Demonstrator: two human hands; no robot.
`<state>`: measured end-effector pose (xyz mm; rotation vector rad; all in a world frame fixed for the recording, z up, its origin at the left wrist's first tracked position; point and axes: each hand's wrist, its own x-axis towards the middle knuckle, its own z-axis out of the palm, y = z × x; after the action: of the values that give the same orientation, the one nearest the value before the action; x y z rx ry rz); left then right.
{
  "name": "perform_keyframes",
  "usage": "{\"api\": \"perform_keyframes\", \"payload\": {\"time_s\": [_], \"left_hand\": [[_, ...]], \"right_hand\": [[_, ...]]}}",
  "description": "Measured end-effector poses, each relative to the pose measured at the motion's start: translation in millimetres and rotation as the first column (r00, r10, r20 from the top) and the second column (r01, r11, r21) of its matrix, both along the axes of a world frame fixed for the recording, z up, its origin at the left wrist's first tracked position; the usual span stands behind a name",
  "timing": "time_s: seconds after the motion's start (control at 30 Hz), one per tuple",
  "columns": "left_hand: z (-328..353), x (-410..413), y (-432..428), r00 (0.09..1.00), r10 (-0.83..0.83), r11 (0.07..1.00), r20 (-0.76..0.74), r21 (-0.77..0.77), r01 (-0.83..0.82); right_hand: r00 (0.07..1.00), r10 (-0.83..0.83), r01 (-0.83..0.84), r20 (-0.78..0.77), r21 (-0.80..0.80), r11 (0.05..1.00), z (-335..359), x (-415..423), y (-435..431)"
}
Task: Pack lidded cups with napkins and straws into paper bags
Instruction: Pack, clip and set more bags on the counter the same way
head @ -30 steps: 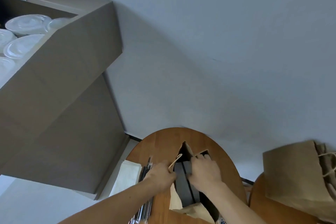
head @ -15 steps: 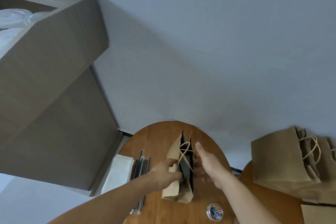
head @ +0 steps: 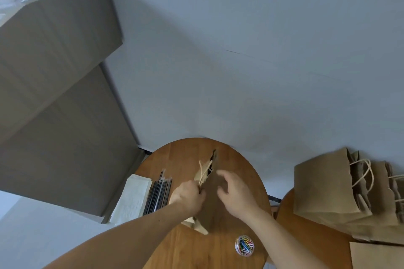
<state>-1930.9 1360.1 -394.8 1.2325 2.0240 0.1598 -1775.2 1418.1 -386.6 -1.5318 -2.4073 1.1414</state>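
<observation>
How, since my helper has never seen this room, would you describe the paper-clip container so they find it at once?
Start at the round wooden table in the middle. On its near edge, right of the brown paper bag, sits a small clear round tub. Unlike the black straws and white napkins, it alone holds bright multicoloured clips.

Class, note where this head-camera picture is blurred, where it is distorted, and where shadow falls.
Head view: the right hand is smeared by motion; the left hand, gripping the paper bag, looks sharper; the wide-angle lens tilts the cabinet and bows the edge of the table; a soft shadow lies on the wall beside the cabinet.
</observation>
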Motion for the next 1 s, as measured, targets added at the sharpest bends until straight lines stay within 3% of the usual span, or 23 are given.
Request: {"api": "perform_keyframes", "payload": {"time_s": [0.07, 0.1, 0.23, 0.37, 0.47, 0.6, 0.7, 0.8, 0.87, 0.93, 1.0], "left_hand": [[3, -3, 6, 0.995, -0.080, 0.997, -0.067, 0.008, 0.081], [5, -5, 10, 0.986, -0.133, 0.991, -0.101, 0.009, 0.134], [13, -11, 23, 0.910, -0.366, 0.929, -0.193, -0.019, 0.370], [18, -15, 36, 0.810, -0.545, 0.834, -0.216, -0.034, 0.551], [15, -17, 38, 0.824, -0.524, 0.842, -0.216, 0.010, 0.539], [5, -13, 32, 0.932, -0.317, 0.931, -0.176, 0.128, 0.341], [-2, -13, 30, 0.962, -0.239, 0.942, -0.131, 0.210, 0.263], [-4, -19, 33, 0.972, -0.227, 0.945, -0.052, 0.231, 0.233], [-5, -23, 34, 0.965, -0.252, 0.938, -0.072, 0.229, 0.262], [-7, -25, 36, 0.964, -0.249, 0.937, -0.098, 0.226, 0.265], [-13, -26, 36, 0.969, -0.230, 0.941, -0.094, 0.234, 0.246]], "right_hand": [[0.996, 0.081, -0.088, 0.036, 0.330, 0.940, 1, 11, 8], [0.989, 0.124, -0.148, 0.082, 0.420, 0.895, 2, 16, 12], [0.939, 0.207, -0.322, 0.274, 0.497, 0.806, 1, 31, 31], [0.942, 0.194, -0.320, 0.272, 0.567, 0.759, 3, 40, 39], [0.944, 0.217, -0.319, 0.248, 0.524, 0.790, -3, 46, 39], [0.971, 0.189, -0.239, 0.150, 0.502, 0.831, -13, 48, 33], [0.986, 0.156, -0.163, 0.056, 0.493, 0.855, -18, 49, 34], [0.984, -0.087, 0.143, -0.158, 0.393, 0.908, -24, 57, 31], [0.901, -0.352, 0.414, -0.254, 0.258, 0.873, -33, 73, 22], [0.884, -0.450, 0.467, -0.131, 0.182, 0.865, -53, 92, 10], [0.933, -0.340, 0.330, 0.117, 0.096, 0.939, -82, 110, -4]]}}
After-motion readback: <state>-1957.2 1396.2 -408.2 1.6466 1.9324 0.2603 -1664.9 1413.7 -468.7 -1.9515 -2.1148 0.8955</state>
